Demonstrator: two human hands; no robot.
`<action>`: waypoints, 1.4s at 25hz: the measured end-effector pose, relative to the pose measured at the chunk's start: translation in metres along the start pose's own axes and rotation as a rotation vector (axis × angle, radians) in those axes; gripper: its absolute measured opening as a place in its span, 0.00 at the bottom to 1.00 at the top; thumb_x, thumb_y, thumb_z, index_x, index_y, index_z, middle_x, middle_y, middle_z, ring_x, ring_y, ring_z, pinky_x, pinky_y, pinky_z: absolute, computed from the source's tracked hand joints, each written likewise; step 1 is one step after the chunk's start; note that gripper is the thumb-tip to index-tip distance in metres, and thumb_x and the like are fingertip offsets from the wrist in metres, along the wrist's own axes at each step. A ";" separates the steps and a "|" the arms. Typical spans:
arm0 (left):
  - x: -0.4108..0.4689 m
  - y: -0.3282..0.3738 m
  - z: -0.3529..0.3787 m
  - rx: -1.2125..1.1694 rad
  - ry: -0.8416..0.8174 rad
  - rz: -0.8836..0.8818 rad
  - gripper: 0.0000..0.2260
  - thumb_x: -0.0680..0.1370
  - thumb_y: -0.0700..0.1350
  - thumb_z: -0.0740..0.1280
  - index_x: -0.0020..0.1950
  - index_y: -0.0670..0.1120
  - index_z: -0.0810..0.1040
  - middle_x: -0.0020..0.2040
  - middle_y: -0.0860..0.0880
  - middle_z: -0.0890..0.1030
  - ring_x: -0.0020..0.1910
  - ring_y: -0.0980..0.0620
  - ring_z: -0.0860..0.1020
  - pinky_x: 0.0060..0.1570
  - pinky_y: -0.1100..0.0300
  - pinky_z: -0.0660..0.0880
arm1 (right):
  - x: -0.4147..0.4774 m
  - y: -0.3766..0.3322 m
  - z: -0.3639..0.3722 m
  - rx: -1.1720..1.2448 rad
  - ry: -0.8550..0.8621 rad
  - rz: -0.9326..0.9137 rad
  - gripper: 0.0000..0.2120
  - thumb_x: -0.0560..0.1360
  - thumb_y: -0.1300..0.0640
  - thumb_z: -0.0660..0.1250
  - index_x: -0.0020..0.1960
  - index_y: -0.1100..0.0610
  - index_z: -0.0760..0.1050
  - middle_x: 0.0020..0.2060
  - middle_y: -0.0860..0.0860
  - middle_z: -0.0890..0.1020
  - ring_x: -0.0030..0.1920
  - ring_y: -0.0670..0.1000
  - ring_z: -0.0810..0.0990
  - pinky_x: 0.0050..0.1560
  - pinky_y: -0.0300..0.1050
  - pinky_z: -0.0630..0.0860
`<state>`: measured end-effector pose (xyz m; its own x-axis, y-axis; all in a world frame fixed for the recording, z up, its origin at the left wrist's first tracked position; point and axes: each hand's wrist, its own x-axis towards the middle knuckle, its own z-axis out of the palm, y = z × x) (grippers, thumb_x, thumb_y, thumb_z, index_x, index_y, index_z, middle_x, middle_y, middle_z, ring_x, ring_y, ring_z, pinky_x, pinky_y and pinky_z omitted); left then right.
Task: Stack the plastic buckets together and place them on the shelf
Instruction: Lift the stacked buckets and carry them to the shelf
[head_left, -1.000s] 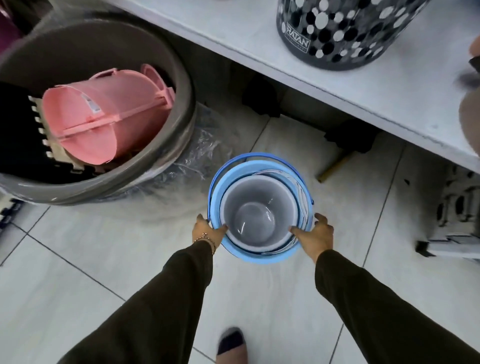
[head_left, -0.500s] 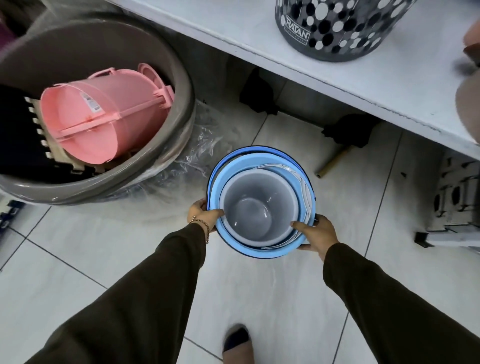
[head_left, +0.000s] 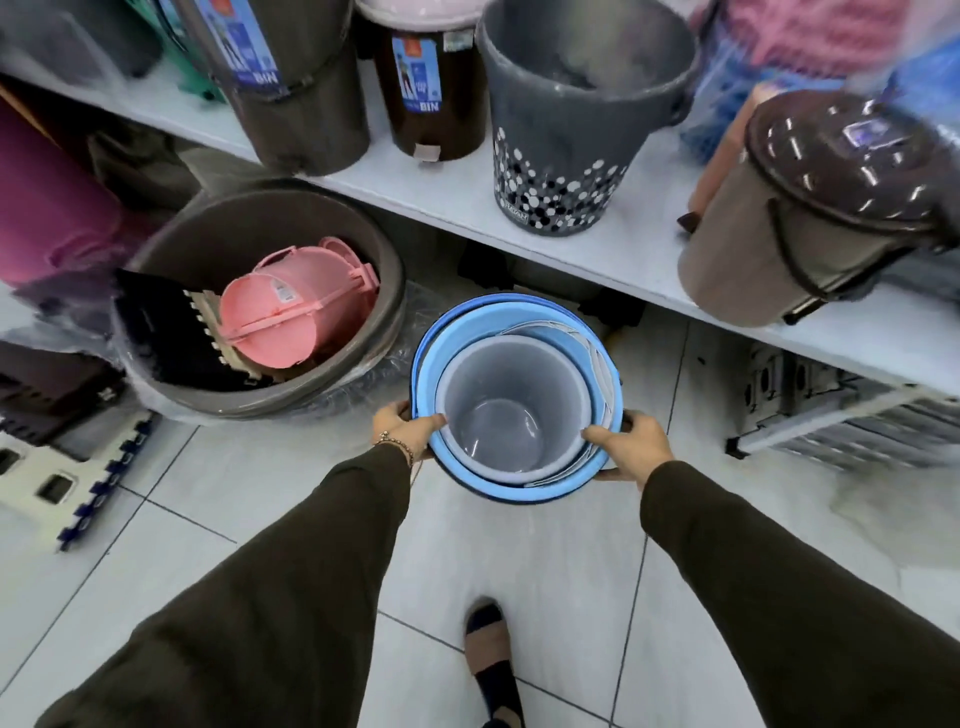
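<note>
A stack of nested plastic buckets (head_left: 470, 327), blue on the outside with a grey bucket (head_left: 511, 395) innermost, is held above the tiled floor in front of me. My left hand (head_left: 402, 426) grips the stack's rim on the left, thumb over the edge. On the right rim my right hand (head_left: 631, 449) grips the same way. The white shelf (head_left: 649, 249) runs across just beyond and above the stack.
On the shelf stand two brown bins (head_left: 306, 104), a grey dotted bucket (head_left: 571, 130) and a beige lidded bin (head_left: 810, 208). A large brown tub (head_left: 363, 374) holding a pink bucket (head_left: 296, 312) sits on the floor at left. My foot (head_left: 491, 654) is below.
The bucket stack has risen off the floor in both hands. The view has tilted up, bringing the shelf's bins into sight.
</note>
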<state>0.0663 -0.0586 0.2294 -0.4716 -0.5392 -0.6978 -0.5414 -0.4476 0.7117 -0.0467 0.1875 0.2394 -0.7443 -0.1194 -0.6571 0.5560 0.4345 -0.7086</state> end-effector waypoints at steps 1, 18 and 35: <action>-0.024 0.014 -0.006 -0.005 0.003 0.029 0.26 0.73 0.33 0.72 0.69 0.36 0.70 0.58 0.40 0.79 0.49 0.41 0.79 0.50 0.44 0.79 | -0.025 -0.015 -0.008 0.002 0.007 -0.018 0.19 0.72 0.62 0.74 0.61 0.59 0.74 0.51 0.57 0.83 0.46 0.57 0.85 0.45 0.59 0.84; -0.249 0.367 0.004 -0.164 -0.074 0.648 0.22 0.64 0.46 0.80 0.55 0.40 0.81 0.50 0.42 0.86 0.43 0.45 0.84 0.45 0.49 0.83 | -0.241 -0.360 -0.146 0.046 0.273 -0.666 0.10 0.71 0.59 0.75 0.52 0.59 0.81 0.40 0.53 0.83 0.26 0.36 0.79 0.22 0.27 0.70; 0.092 0.468 0.133 0.178 -0.089 0.370 0.27 0.55 0.59 0.78 0.49 0.48 0.82 0.48 0.42 0.86 0.47 0.41 0.85 0.52 0.41 0.81 | 0.077 -0.454 -0.088 -0.044 0.363 -0.252 0.18 0.69 0.57 0.77 0.55 0.64 0.81 0.48 0.61 0.85 0.42 0.60 0.85 0.37 0.57 0.84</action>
<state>-0.3232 -0.2228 0.4878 -0.7107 -0.5732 -0.4080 -0.4325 -0.1014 0.8959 -0.3890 0.0595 0.5327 -0.9406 0.0912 -0.3270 0.3302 0.4703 -0.8184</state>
